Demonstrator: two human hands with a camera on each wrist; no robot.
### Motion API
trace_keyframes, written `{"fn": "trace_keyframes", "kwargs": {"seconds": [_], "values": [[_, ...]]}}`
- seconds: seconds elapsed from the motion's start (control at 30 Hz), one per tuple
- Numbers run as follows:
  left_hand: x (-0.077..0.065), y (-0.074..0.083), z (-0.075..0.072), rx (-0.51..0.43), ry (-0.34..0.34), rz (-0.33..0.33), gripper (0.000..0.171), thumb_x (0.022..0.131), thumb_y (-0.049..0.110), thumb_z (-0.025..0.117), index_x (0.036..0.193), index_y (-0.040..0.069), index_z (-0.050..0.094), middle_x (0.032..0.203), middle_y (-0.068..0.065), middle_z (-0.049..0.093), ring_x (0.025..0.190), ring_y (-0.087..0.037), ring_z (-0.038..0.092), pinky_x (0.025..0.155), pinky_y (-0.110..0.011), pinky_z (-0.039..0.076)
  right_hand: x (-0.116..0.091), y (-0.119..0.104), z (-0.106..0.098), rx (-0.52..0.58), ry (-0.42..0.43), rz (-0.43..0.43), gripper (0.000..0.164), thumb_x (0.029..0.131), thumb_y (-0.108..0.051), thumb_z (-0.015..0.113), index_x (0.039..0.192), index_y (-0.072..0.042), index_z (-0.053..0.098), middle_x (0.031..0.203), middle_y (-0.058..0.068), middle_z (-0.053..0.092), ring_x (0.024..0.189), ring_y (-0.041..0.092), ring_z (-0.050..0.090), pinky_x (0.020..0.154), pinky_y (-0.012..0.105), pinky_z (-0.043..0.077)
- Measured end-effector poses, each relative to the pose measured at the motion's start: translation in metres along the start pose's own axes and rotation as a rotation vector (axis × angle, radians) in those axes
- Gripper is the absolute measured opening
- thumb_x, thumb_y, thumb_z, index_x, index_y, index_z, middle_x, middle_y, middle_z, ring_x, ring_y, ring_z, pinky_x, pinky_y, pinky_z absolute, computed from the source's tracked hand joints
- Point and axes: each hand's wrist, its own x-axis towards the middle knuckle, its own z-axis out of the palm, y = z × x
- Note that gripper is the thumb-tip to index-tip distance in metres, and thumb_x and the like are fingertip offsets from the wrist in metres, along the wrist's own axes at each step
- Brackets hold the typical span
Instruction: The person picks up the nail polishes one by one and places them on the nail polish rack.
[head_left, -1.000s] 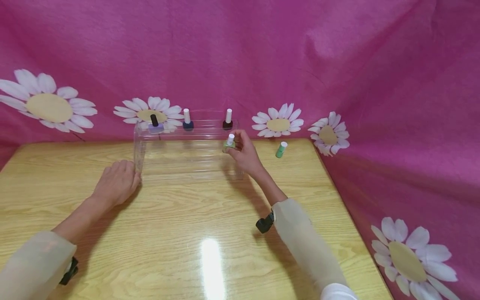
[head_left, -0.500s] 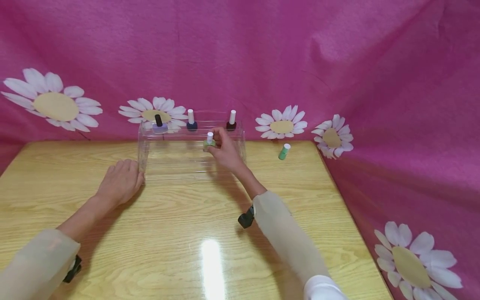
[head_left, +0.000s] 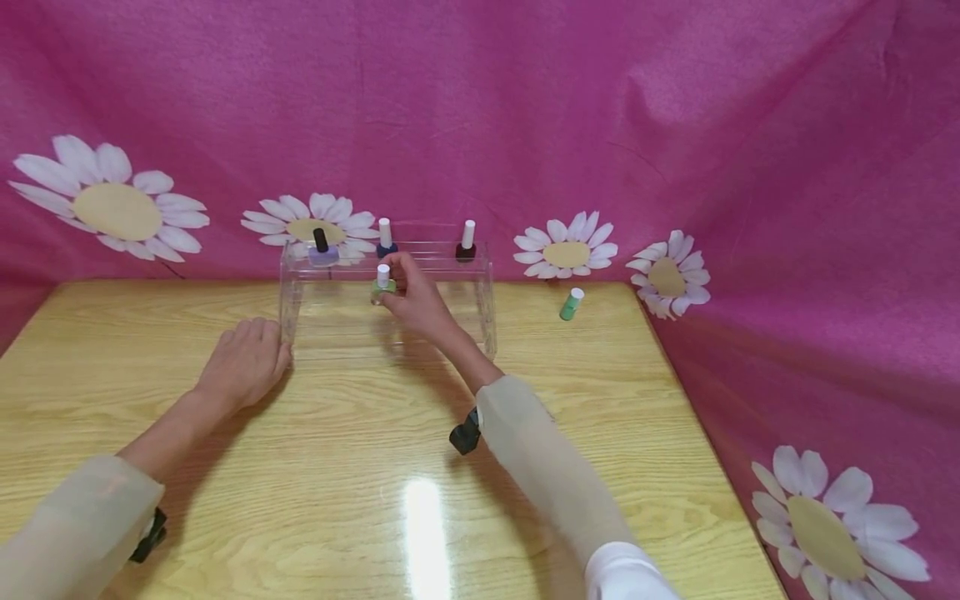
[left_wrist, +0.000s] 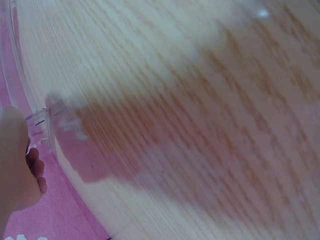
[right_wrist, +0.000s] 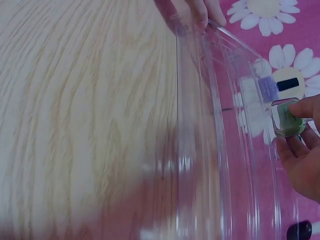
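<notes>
A clear tiered nail polish rack (head_left: 288,292) stands at the back of the table. My left hand (head_left: 243,360) grips its left end low down; in the left wrist view the fingers (left_wrist: 36,162) curl by its clear corner. In front of the upper tiers, my right hand (head_left: 420,300) pinches a light green nail polish bottle (head_left: 382,292) with a white cap, held upright. The right wrist view shows the square green bottle (right_wrist: 286,122) between thumb and fingers. On the top tier stand a lavender bottle (head_left: 323,254), a dark blue one (head_left: 386,247) and a very dark one (head_left: 466,248).
A green bottle (head_left: 572,305) with a white cap stands on the table (head_left: 337,467) to the right of the rack. Behind the table hangs a pink cloth (head_left: 480,117) with printed daisies, and it continues along the right side.
My right hand has carried the light green bottle leftward along the rack, from below the very dark bottle to below the dark blue one. The left hand has stayed at the rack's end.
</notes>
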Motion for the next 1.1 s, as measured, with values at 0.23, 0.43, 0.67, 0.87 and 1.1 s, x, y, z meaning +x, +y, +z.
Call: {"fn": "trace_keyframes", "kwargs": {"seconds": [0.23, 0.43, 0.67, 0.87, 1.1], "values": [[0.000, -0.001, 0.001, -0.006, 0.007, -0.008, 0.020, 0.099, 0.017, 0.046, 0.088, 0.000, 0.047, 0.079, -0.014, 0.046, 0.078, -0.039, 0.049, 0.064, -0.048, 0.036, 0.014, -0.010, 0.016, 0.007, -0.044, -0.026, 0.036, 0.091, 0.015, 0.058, 0.123, 0.004, 0.044, 0.112, 0.021, 0.060, 0.094, 0.019, 0.060, 0.078, 0.023, 0.050], [0.000, 0.000, 0.001, -0.002, -0.006, -0.012, 0.021, 0.100, 0.018, 0.045, 0.090, 0.000, 0.046, 0.081, -0.015, 0.046, 0.080, -0.039, 0.049, 0.065, -0.049, 0.037, 0.024, -0.014, 0.025, -0.045, -0.044, -0.042, 0.036, 0.089, 0.015, 0.060, 0.118, 0.002, 0.044, 0.102, 0.015, 0.059, 0.091, 0.022, 0.061, 0.076, 0.024, 0.048], [0.001, -0.001, 0.001, 0.009, -0.005, -0.004, 0.021, 0.100, 0.017, 0.045, 0.089, -0.001, 0.045, 0.080, -0.016, 0.046, 0.079, -0.040, 0.049, 0.064, -0.049, 0.036, 0.032, -0.016, 0.033, -0.118, -0.044, -0.013, 0.036, 0.090, 0.010, 0.063, 0.121, -0.001, 0.047, 0.106, 0.015, 0.064, 0.091, 0.017, 0.063, 0.073, 0.019, 0.047], [0.002, -0.003, 0.001, 0.008, -0.006, -0.004, 0.021, 0.100, 0.018, 0.045, 0.090, -0.001, 0.046, 0.081, -0.016, 0.046, 0.080, -0.040, 0.050, 0.064, -0.050, 0.037, 0.042, -0.019, 0.038, -0.206, -0.030, -0.016, 0.036, 0.091, 0.006, 0.064, 0.123, -0.002, 0.049, 0.112, 0.015, 0.066, 0.092, 0.014, 0.061, 0.076, 0.020, 0.044], [0.000, -0.002, 0.001, 0.009, -0.004, 0.001, 0.020, 0.100, 0.017, 0.046, 0.089, 0.000, 0.046, 0.079, -0.014, 0.045, 0.078, -0.039, 0.050, 0.063, -0.049, 0.037, 0.050, -0.018, 0.047, -0.300, -0.001, -0.046, 0.035, 0.090, 0.005, 0.067, 0.121, -0.003, 0.051, 0.110, 0.014, 0.067, 0.094, 0.016, 0.061, 0.080, 0.019, 0.042]]}}
